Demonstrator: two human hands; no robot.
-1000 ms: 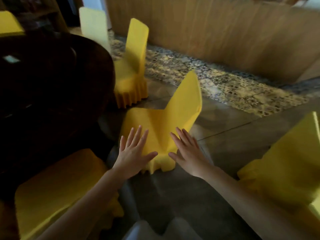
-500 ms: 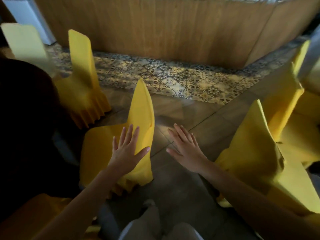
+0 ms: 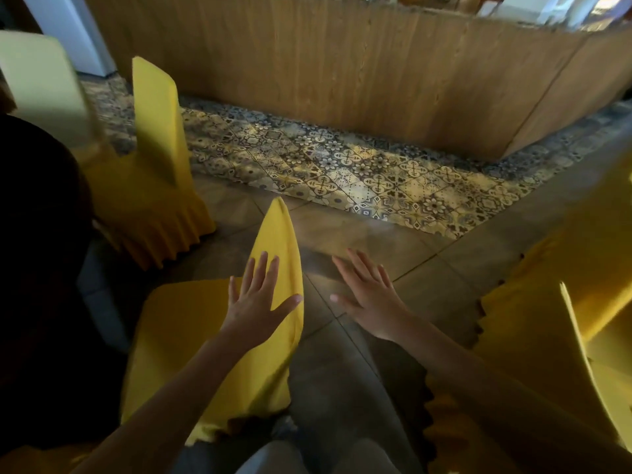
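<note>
**Reaching for the back of a covered chair with 2 open hands**

At the left, a dark table [image 3: 41,268] is filling the edge of the view, with a pale chair [image 3: 37,80] and a far chair [image 3: 154,131] in a yellow cover standing beyond it. The near chair [image 3: 184,336], also covered in yellow, is standing just right of the table, its seat on the table side and its back [image 3: 277,234] rising edge-on toward the camera. The left hand [image 3: 254,307] is spreading over the upper part of that back, fingers straight and parted, grasping nothing; whether the palm is touching the cloth cannot be told. The right hand [image 3: 371,302] is hovering just beside it over the bare floor [image 3: 342,388], equally flat and released. Further right, the right chair [image 3: 533,343] is standing well apart.

Judging from this posture, the step in hand is taking hold of the chair back. To do it well, both hands should be closing on the top edge, 1 at each side, so that the chair is moving squarely and the loose cover is not bunching under the fingers.
</note>
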